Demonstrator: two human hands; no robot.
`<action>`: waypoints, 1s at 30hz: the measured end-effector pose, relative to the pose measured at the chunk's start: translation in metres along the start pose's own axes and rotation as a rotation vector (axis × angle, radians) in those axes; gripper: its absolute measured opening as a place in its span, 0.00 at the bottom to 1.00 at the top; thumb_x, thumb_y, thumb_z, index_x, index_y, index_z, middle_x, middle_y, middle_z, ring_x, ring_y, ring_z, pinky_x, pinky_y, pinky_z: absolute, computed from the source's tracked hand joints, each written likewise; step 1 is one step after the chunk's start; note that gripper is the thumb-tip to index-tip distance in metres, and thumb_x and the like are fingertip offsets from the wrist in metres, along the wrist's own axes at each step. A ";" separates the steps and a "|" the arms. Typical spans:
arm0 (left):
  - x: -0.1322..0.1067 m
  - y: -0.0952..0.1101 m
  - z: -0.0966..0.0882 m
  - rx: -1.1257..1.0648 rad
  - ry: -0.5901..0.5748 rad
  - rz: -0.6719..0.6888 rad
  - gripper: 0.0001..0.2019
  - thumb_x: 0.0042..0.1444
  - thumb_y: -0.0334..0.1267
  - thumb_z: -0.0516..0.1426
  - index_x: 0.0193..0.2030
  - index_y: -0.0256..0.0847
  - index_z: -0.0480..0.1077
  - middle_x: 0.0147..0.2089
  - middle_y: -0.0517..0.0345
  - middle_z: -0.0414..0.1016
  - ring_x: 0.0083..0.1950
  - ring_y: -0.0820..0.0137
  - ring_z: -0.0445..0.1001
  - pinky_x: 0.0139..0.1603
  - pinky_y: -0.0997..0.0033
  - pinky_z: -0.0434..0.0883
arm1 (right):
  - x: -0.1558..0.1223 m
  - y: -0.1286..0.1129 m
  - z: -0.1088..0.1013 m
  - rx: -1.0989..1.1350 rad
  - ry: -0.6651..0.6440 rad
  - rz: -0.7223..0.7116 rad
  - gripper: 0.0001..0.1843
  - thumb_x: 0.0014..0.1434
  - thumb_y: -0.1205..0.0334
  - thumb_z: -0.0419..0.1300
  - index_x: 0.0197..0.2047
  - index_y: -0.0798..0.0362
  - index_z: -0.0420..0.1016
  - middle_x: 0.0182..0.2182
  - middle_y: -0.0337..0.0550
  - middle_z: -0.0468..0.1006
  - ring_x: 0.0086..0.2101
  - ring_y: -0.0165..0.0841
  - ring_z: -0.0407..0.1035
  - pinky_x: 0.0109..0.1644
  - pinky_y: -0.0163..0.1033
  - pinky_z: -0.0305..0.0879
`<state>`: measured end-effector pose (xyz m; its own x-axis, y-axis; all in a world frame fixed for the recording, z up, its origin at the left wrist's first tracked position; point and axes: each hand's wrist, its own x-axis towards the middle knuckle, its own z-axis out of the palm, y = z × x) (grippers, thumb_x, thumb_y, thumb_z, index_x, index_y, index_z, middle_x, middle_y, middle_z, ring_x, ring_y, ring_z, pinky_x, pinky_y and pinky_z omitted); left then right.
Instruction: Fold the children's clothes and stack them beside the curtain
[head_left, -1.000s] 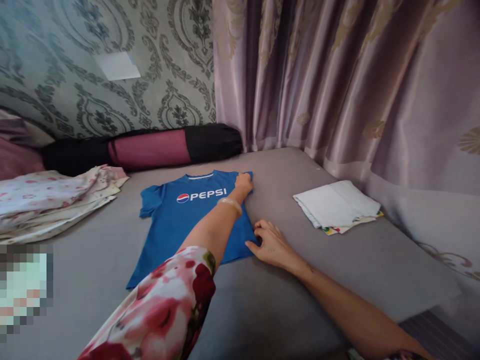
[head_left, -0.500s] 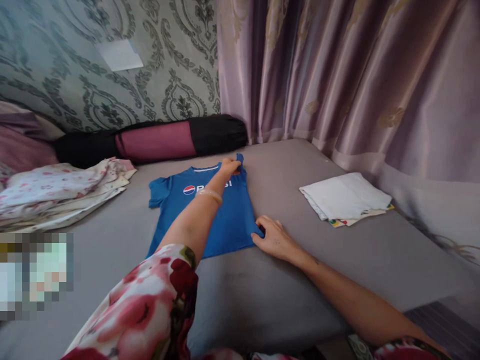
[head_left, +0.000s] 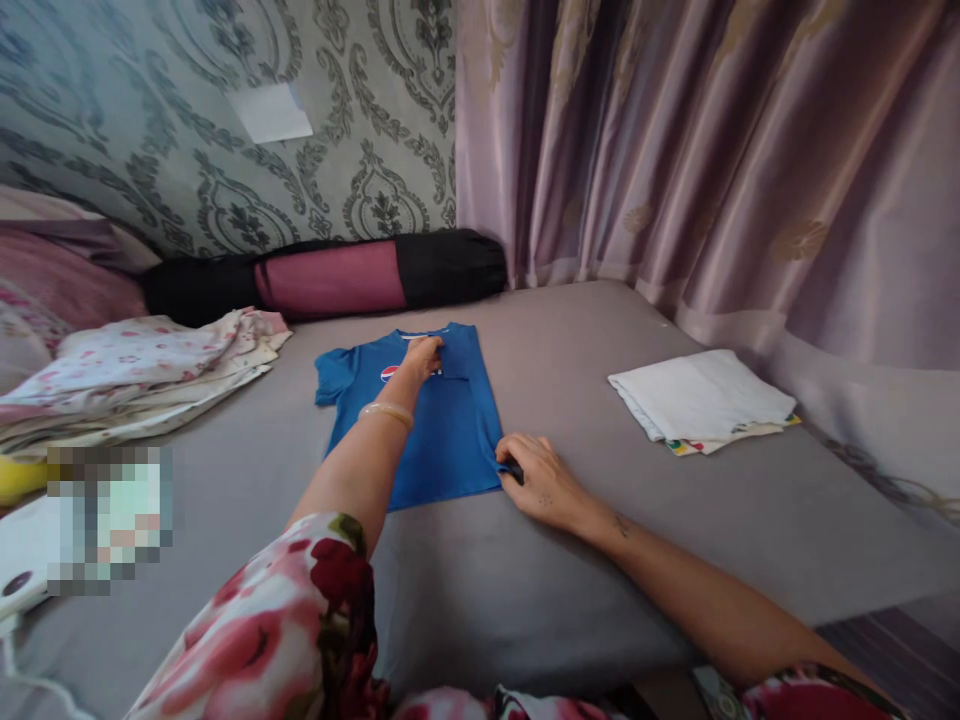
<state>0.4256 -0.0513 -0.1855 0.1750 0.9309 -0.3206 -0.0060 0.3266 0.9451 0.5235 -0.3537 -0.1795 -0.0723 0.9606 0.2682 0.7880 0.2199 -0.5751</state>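
A blue T-shirt with a round red, white and blue logo lies front up on the grey bedsheet. Its right-hand sleeve is folded inward over the chest, while the other sleeve sticks out to the left. My left hand, with a pale bangle on the wrist, reaches across the shirt and is closed on the folded sleeve just below the collar. At the shirt's lower right corner, my right hand pinches the hem between thumb and fingers. My left forearm hides part of the shirt's left side and lettering.
A folded white cloth lies to the right on the grey bedsheet. Flowered fabric is heaped at the left. A black and maroon roll lies along the wall. Below the fabric is a partly pixelated white device with a cable.
My left hand has moved left and toward me, bringing the right-hand sleeve inward over the chest. My right hand keeps its pinch on the lower corner. The view has shifted slightly.
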 end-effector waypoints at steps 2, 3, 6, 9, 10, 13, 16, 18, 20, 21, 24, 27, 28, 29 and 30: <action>0.000 -0.004 -0.006 0.027 0.012 0.002 0.06 0.50 0.30 0.61 0.31 0.38 0.66 0.19 0.65 0.62 0.19 0.75 0.65 0.24 0.75 0.68 | -0.001 0.001 0.002 -0.011 -0.018 -0.050 0.10 0.55 0.75 0.55 0.38 0.51 0.66 0.39 0.42 0.75 0.43 0.34 0.67 0.48 0.40 0.55; 0.000 -0.006 -0.008 0.045 0.017 0.006 0.05 0.51 0.31 0.61 0.31 0.37 0.66 0.19 0.65 0.62 0.19 0.75 0.66 0.24 0.74 0.68 | -0.001 0.000 0.002 -0.011 -0.031 -0.075 0.09 0.56 0.73 0.56 0.38 0.51 0.66 0.39 0.42 0.75 0.43 0.35 0.67 0.48 0.41 0.55; 0.000 -0.011 -0.011 0.088 0.030 0.035 0.05 0.54 0.33 0.60 0.35 0.36 0.68 0.20 0.63 0.64 0.21 0.74 0.67 0.25 0.73 0.69 | -0.002 -0.003 0.000 0.016 -0.086 -0.155 0.04 0.60 0.65 0.59 0.40 0.51 0.69 0.41 0.43 0.76 0.44 0.35 0.67 0.50 0.42 0.56; 0.000 -0.014 -0.011 0.133 0.033 0.080 0.09 0.52 0.34 0.62 0.39 0.35 0.70 0.22 0.61 0.68 0.23 0.73 0.70 0.27 0.72 0.70 | -0.002 -0.005 -0.003 0.069 -0.128 -0.206 0.05 0.63 0.59 0.58 0.41 0.50 0.71 0.42 0.42 0.77 0.45 0.34 0.68 0.52 0.42 0.56; 0.001 -0.014 -0.010 0.147 0.034 0.099 0.12 0.51 0.34 0.64 0.41 0.35 0.70 0.23 0.61 0.69 0.24 0.72 0.71 0.28 0.72 0.70 | -0.002 -0.005 -0.005 0.084 -0.128 -0.204 0.05 0.64 0.59 0.57 0.41 0.50 0.72 0.42 0.42 0.77 0.45 0.33 0.69 0.53 0.42 0.56; 0.004 -0.014 -0.006 0.177 0.045 0.168 0.19 0.47 0.33 0.65 0.47 0.35 0.69 0.30 0.57 0.74 0.31 0.70 0.74 0.33 0.73 0.71 | 0.003 0.002 -0.008 0.080 -0.107 -0.151 0.09 0.67 0.58 0.53 0.43 0.50 0.73 0.44 0.42 0.78 0.47 0.33 0.69 0.54 0.42 0.57; 0.008 -0.018 -0.003 0.194 0.062 0.234 0.24 0.45 0.28 0.65 0.51 0.36 0.68 0.41 0.54 0.76 0.40 0.69 0.76 0.41 0.74 0.72 | 0.019 0.018 -0.011 -0.003 -0.106 -0.075 0.15 0.69 0.57 0.48 0.51 0.49 0.72 0.52 0.45 0.75 0.53 0.34 0.66 0.58 0.45 0.56; 0.009 -0.023 -0.001 0.226 0.075 0.289 0.25 0.45 0.27 0.64 0.52 0.36 0.68 0.45 0.52 0.75 0.45 0.67 0.75 0.45 0.72 0.71 | 0.036 0.029 -0.011 -0.067 -0.125 -0.023 0.20 0.70 0.56 0.44 0.58 0.49 0.68 0.59 0.47 0.69 0.59 0.36 0.61 0.61 0.47 0.53; 0.010 -0.030 -0.002 0.263 0.088 0.366 0.25 0.45 0.27 0.62 0.53 0.36 0.67 0.47 0.50 0.75 0.48 0.65 0.75 0.49 0.68 0.71 | 0.057 0.038 -0.006 -0.118 -0.151 0.022 0.24 0.70 0.55 0.41 0.64 0.51 0.62 0.64 0.49 0.62 0.63 0.37 0.54 0.65 0.50 0.48; 0.010 -0.033 -0.002 0.277 0.092 0.406 0.25 0.45 0.28 0.62 0.53 0.36 0.68 0.47 0.50 0.76 0.50 0.64 0.74 0.51 0.67 0.70 | 0.069 0.042 -0.002 -0.141 -0.169 0.040 0.26 0.70 0.54 0.40 0.66 0.52 0.59 0.66 0.49 0.58 0.65 0.37 0.50 0.66 0.51 0.46; 0.010 -0.041 -0.005 0.304 0.091 0.486 0.26 0.44 0.28 0.61 0.54 0.37 0.68 0.48 0.49 0.76 0.54 0.62 0.73 0.56 0.63 0.68 | 0.105 0.049 0.013 -0.189 -0.206 0.093 0.31 0.69 0.51 0.38 0.70 0.56 0.51 0.69 0.51 0.49 0.67 0.39 0.42 0.68 0.55 0.39; 0.010 -0.044 -0.006 0.335 0.078 0.525 0.32 0.43 0.27 0.60 0.59 0.38 0.65 0.51 0.47 0.74 0.56 0.60 0.72 0.58 0.61 0.66 | 0.136 0.056 0.027 -0.214 -0.221 0.158 0.33 0.69 0.49 0.36 0.71 0.58 0.48 0.69 0.51 0.46 0.68 0.40 0.39 0.68 0.56 0.36; 0.009 -0.045 -0.007 0.340 0.063 0.545 0.34 0.43 0.26 0.59 0.61 0.38 0.63 0.53 0.47 0.73 0.57 0.60 0.71 0.59 0.61 0.65 | 0.145 0.058 0.030 -0.222 -0.222 0.175 0.33 0.69 0.49 0.36 0.71 0.58 0.48 0.69 0.52 0.47 0.68 0.41 0.39 0.68 0.57 0.36; 0.009 -0.045 -0.007 0.344 0.036 0.570 0.36 0.43 0.25 0.58 0.63 0.39 0.60 0.55 0.48 0.72 0.58 0.60 0.70 0.60 0.61 0.64 | 0.154 0.061 0.032 -0.233 -0.219 0.190 0.34 0.69 0.49 0.35 0.70 0.59 0.49 0.69 0.52 0.47 0.68 0.41 0.39 0.68 0.57 0.35; 0.009 -0.045 -0.007 0.347 0.003 0.599 0.39 0.43 0.25 0.57 0.65 0.41 0.58 0.57 0.49 0.71 0.60 0.60 0.68 0.62 0.60 0.63 | 0.161 0.065 0.033 -0.245 -0.213 0.205 0.34 0.69 0.48 0.34 0.70 0.59 0.49 0.69 0.52 0.47 0.68 0.41 0.39 0.68 0.57 0.35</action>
<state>0.4203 -0.0567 -0.2315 0.2373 0.9351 0.2631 0.2144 -0.3146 0.9247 0.5424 -0.1786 -0.1994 -0.0028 0.9999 -0.0148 0.9201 -0.0032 -0.3918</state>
